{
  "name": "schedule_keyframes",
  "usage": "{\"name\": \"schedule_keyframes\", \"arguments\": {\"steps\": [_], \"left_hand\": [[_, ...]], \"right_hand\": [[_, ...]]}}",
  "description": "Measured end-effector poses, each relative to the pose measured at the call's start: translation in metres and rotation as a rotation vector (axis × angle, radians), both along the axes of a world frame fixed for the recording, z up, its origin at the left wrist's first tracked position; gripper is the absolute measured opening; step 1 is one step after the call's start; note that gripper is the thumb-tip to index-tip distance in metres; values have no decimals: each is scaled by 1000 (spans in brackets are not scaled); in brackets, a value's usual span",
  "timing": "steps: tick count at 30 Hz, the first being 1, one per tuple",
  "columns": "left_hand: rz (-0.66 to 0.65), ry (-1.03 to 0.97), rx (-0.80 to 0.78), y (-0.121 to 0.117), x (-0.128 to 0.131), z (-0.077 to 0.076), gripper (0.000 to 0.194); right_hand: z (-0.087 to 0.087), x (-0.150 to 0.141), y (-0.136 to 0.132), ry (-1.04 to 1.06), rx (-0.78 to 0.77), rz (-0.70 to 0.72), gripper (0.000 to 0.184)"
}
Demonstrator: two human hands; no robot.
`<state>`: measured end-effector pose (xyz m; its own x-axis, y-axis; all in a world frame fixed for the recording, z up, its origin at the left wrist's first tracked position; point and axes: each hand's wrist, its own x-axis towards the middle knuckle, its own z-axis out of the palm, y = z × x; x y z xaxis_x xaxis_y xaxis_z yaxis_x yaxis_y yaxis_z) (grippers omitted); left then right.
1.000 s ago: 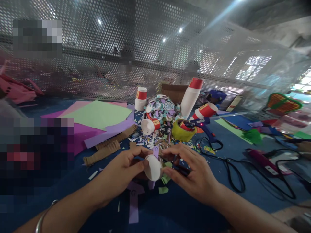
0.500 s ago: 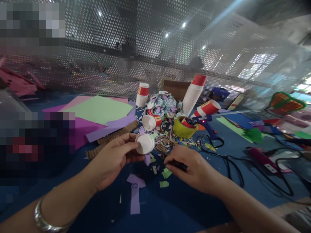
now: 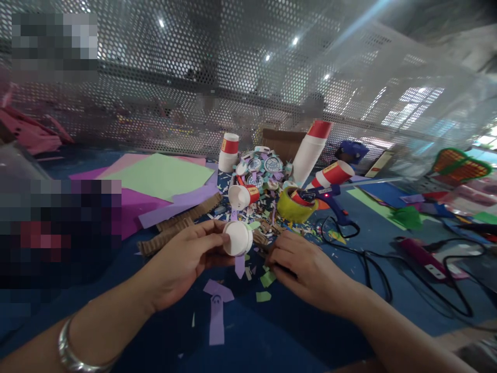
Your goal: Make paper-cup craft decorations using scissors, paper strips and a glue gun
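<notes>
My left hand (image 3: 198, 246) pinches a white cut-down paper cup bottom (image 3: 238, 238) by its left edge. Purple paper strips (image 3: 239, 266) stick out above and below this piece, with a bit of green at its right. My right hand (image 3: 297, 261) is closed just to the right, apart from the cup piece; a dark, slim thing shows partly between its fingers, its kind hidden. Below the hands lies a purple paper strip with a drawn face (image 3: 216, 318). Green paper scraps (image 3: 267, 278) are scattered between my hands.
Behind stand a pile of decorated round pieces (image 3: 267, 165), stacked paper cups (image 3: 308, 155) and a yellow tape roll (image 3: 295, 207). A blue glue gun (image 3: 334, 203) trails its black cord rightward. Coloured sheets (image 3: 159, 176) and corrugated cardboard (image 3: 165, 235) lie left.
My left hand has moved slightly right and down with the cup piece, turning it a little. The fingers of my right hand have curled further over the dark thing.
</notes>
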<state>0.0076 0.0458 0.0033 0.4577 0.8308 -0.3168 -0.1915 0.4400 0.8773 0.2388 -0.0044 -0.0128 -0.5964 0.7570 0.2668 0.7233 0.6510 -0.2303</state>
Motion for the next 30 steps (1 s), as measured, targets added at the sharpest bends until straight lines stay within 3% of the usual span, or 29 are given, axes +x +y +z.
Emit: {"name": "schedule_keyframes", "arguments": {"steps": [6, 11, 20, 30], "left_hand": [[5, -11, -12, -2, 0, 1, 8], [19, -12, -16, -2, 0, 1, 8], [13, 7, -10, -1, 0, 2, 8], [-12, 35, 22, -1, -1, 1, 10]], "right_hand": [[5, 0, -1, 48, -4, -60, 16], [3, 1, -1, -44, -78, -47, 16], [-1, 5, 0, -52, -56, -9, 18], [9, 5, -7, 12, -130, 59, 12]]}}
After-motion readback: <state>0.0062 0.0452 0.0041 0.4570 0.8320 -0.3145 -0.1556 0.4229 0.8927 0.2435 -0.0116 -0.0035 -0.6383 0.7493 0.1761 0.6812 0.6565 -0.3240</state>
